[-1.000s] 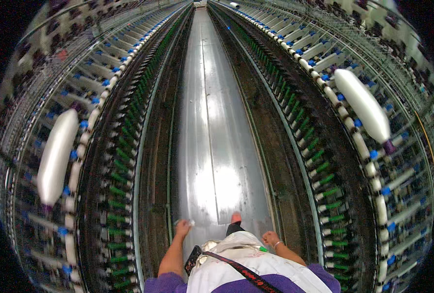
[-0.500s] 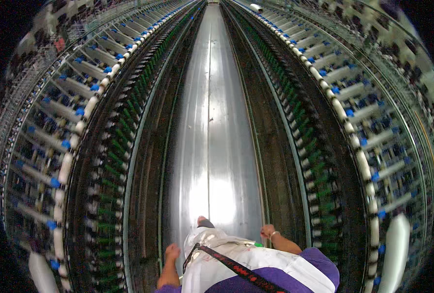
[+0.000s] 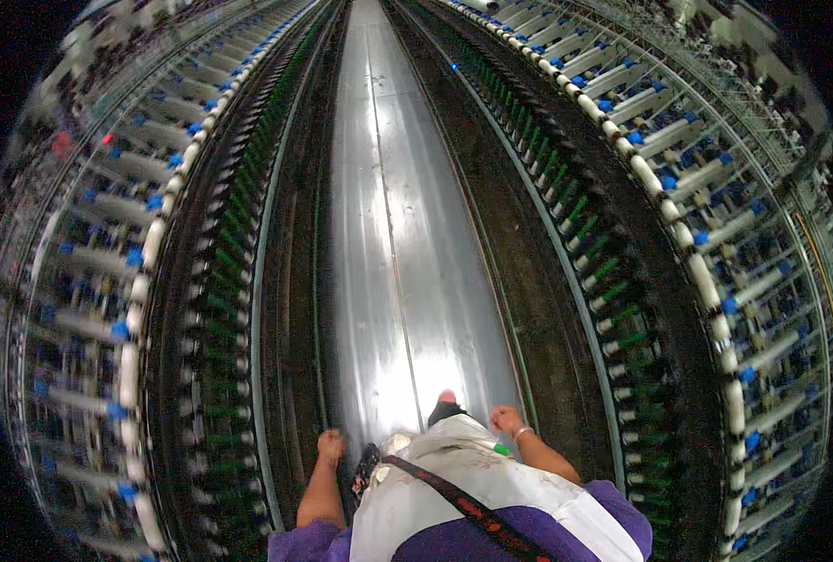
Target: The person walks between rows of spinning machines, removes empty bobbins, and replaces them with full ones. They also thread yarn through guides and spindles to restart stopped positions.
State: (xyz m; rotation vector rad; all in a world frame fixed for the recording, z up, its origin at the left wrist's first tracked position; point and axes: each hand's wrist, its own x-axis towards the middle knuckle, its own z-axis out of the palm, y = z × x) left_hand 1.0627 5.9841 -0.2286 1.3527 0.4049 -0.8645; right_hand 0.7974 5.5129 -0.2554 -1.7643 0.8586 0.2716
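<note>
My left hand [image 3: 330, 445] hangs beside my hip over the left side of the aisle, fingers curled in, with nothing showing in it. Ahead of my right hip is my right hand [image 3: 505, 421], closed in a loose fist, a pale band [image 3: 522, 432] round its wrist. Neither hand touches the machines. I wear a white stained apron [image 3: 435, 468] over purple clothing, with a dark red-patterned strap [image 3: 463, 506] across it. A small green thing [image 3: 501, 450] shows at the apron's edge near my right hand. One foot [image 3: 447, 397] reaches forward past the apron.
A shiny metal-grey walkway [image 3: 416, 281] runs straight ahead. Long spinning frames flank it, with green spindles [image 3: 229, 258] on the left and more spindles [image 3: 576, 211] on the right. White rollers [image 3: 702, 276] with blue parts [image 3: 668, 183] line the upper machine.
The view has swung and the walkway now slants to the left. A foot shows forward on the right rather than the left. Both hands have shifted slightly and stay closed.
</note>
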